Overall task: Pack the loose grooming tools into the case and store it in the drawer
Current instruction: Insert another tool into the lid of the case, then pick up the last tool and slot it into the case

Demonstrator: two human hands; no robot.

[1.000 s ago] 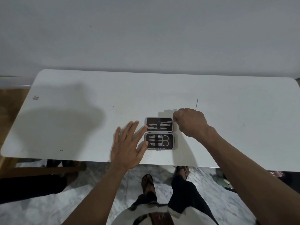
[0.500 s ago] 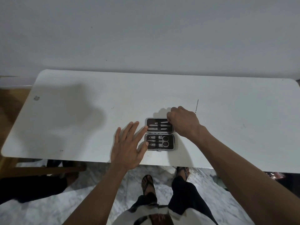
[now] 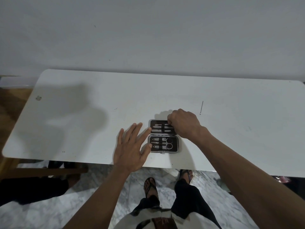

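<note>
An open grooming case [image 3: 177, 146] lies near the white table's [image 3: 79, 129] front edge, its two halves lined dark. The near half holds small scissors [image 3: 169, 143] and several metal tools under straps. The far half holds thin files [image 3: 158, 128]. My left hand [image 3: 130, 149] lies flat and spread beside the case, its fingertips touching the left edge. My right hand [image 3: 184, 124] hovers over the far half's right end, fingers pinched on the end of the top thin tool there. One loose thin metal pick [image 3: 201, 107] lies on the table to the right of that hand.
A grey wall rises directly behind the table. At the left, a wooden bench [image 3: 49, 171] and a dark-clothed leg sit below the table edge. My sandalled feet [image 3: 149, 185] stand on the marble floor under the front edge.
My right hand has moved left over the far half, pushing the thin tool in under the strap. My left hand has stayed by the case's left edge.
</note>
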